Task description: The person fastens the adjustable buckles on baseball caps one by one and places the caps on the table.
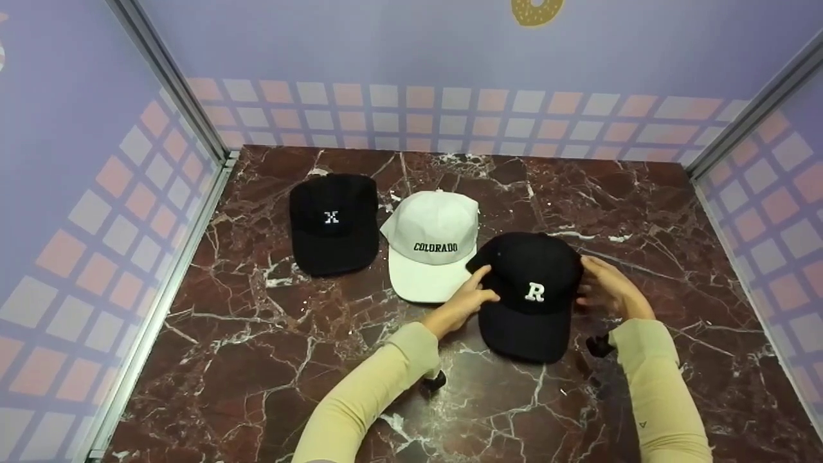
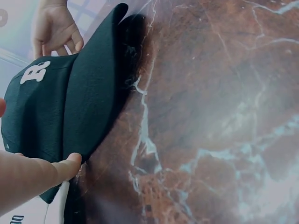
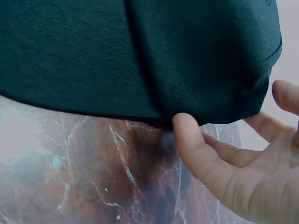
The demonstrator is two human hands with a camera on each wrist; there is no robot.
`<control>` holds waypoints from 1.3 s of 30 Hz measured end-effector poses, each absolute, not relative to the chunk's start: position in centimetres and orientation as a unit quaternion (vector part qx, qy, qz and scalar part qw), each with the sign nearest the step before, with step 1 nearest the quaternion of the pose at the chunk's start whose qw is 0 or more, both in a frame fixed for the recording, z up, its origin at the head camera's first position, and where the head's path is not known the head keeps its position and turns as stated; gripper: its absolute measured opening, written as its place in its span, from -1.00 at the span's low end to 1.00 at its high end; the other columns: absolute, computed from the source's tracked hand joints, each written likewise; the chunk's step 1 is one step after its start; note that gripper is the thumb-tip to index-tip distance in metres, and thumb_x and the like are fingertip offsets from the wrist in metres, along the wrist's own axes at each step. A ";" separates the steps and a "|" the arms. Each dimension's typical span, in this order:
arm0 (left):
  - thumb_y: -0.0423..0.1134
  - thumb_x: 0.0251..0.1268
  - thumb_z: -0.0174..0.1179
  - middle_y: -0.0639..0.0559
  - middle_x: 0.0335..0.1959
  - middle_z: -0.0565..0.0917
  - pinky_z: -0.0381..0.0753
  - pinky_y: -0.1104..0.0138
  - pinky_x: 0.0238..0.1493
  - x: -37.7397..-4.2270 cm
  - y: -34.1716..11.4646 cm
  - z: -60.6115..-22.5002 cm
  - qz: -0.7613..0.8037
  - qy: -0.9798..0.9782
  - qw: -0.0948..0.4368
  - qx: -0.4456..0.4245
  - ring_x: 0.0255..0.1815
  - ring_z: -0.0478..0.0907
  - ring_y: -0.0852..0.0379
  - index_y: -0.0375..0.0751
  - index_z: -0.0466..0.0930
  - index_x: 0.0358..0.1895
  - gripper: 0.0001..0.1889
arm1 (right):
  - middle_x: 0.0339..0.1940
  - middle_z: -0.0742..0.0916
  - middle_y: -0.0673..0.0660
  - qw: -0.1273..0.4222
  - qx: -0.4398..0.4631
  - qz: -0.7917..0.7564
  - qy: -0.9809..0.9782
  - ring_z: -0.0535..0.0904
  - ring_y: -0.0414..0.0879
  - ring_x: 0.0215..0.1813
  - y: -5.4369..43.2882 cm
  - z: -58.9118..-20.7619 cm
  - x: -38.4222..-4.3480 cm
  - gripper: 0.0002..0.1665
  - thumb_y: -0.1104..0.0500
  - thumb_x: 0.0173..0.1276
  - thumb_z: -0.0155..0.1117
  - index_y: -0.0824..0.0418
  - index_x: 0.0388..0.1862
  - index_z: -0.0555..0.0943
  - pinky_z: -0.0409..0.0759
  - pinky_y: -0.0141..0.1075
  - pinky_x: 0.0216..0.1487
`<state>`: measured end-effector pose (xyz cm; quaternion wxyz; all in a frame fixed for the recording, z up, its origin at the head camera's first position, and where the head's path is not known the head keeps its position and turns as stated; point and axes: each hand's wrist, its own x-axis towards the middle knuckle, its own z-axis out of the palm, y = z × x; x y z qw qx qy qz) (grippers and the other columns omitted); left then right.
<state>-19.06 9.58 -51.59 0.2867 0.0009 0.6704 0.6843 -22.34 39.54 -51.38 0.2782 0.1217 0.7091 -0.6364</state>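
Note:
A black cap with a white letter R (image 1: pixel 524 273) sits at the right end of the row of caps, its brim toward me. My left hand (image 1: pixel 460 308) grips its left side, with the thumb by the brim's corner in the left wrist view. On the other side, my right hand (image 1: pixel 611 286) touches the cap's edge with fairly straight, spread fingers; the right wrist view has its thumb (image 3: pixel 189 135) at the lower edge. Left of this cap lies a white cap lettered COLORADO (image 1: pixel 432 238), partly behind my left hand. Farther left lies another black cap with a white X-like emblem (image 1: pixel 334 247).
The caps stand on a dark red marbled tabletop (image 1: pixel 257 360) with white veins. Purple panels with pink and white squares (image 1: pixel 424 106) enclose its back and both sides, joined by metal corner posts (image 1: pixel 183 83).

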 end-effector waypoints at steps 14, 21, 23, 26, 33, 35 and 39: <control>-0.35 -0.10 0.05 -0.23 0.39 -0.06 0.21 0.00 0.18 -19.5 10.1 -52.2 0.735 0.629 0.251 -0.035 0.39 -0.08 -0.09 0.04 0.01 0.35 -0.20 | -0.43 0.59 -0.15 0.164 0.182 -0.731 0.638 0.52 -0.28 -0.34 38.4 -50.5 -22.1 -0.91 0.18 0.33 -0.03 0.03 -0.34 0.44 0.46 -0.33 -0.19; -0.36 -0.08 0.01 -0.16 0.41 -0.11 0.18 -0.02 0.20 -20.3 10.2 -52.3 0.775 0.579 0.241 -0.079 0.40 -0.09 -0.03 -0.03 -0.08 0.37 -0.18 | -0.51 0.62 -0.18 0.113 0.211 -0.736 0.633 0.52 -0.32 -0.43 37.3 -50.8 -22.8 -0.86 0.19 0.26 0.08 -0.03 -0.44 0.54 0.47 -0.40 -0.34; -0.34 -0.07 0.00 -0.16 0.41 -0.09 0.17 -0.01 0.21 -20.6 10.1 -52.4 0.787 0.559 0.244 -0.094 0.39 -0.05 -0.03 -0.06 -0.11 0.37 -0.18 | -0.53 0.63 -0.18 0.101 0.223 -0.747 0.618 0.52 -0.31 -0.45 36.9 -50.8 -23.0 -0.84 0.21 0.25 0.10 -0.04 -0.46 0.57 0.47 -0.41 -0.37; -0.33 -0.05 0.00 -0.19 0.39 -0.04 0.14 0.01 0.24 -21.0 9.9 -52.4 0.801 0.533 0.250 -0.112 0.37 0.03 -0.04 -0.06 -0.15 0.38 -0.17 | -0.57 0.64 -0.16 0.083 0.240 -0.766 0.591 0.53 -0.30 -0.50 36.4 -50.8 -23.2 -0.81 0.24 0.23 0.12 -0.03 -0.49 0.59 0.46 -0.43 -0.44; -0.36 0.04 -0.10 -0.23 0.38 -0.03 0.09 0.08 0.27 -21.4 9.9 -52.3 0.820 0.501 0.252 -0.116 0.37 0.01 -0.05 -0.10 -0.24 0.39 -0.21 | -0.67 0.62 -0.12 0.015 0.269 -0.791 0.550 0.44 -0.29 -0.66 34.9 -51.4 -24.1 -0.71 0.29 0.22 0.11 -0.01 -0.59 0.62 0.38 -0.49 -0.64; -0.37 0.04 -0.08 -0.21 0.39 -0.04 0.08 0.09 0.27 -21.9 10.4 -53.1 0.821 0.505 0.238 -0.118 0.38 0.00 -0.03 -0.08 -0.23 0.38 -0.21 | -0.68 0.62 -0.11 -0.013 0.276 -0.792 0.544 0.44 -0.29 -0.67 34.4 -51.7 -24.4 -0.68 0.31 0.22 0.10 -0.01 -0.63 0.62 0.39 -0.49 -0.63; -0.30 -0.06 0.08 -0.13 0.38 0.03 0.19 0.07 0.19 -27.2 12.1 -63.8 0.830 0.502 0.216 -0.111 0.36 0.05 0.00 0.13 -0.10 0.36 -0.17 | -0.65 0.63 -0.10 -0.052 0.283 -0.802 0.523 0.50 -0.28 -0.60 33.7 -52.1 -24.8 -0.65 0.32 0.23 0.07 0.03 -0.67 0.62 0.46 -0.49 -0.52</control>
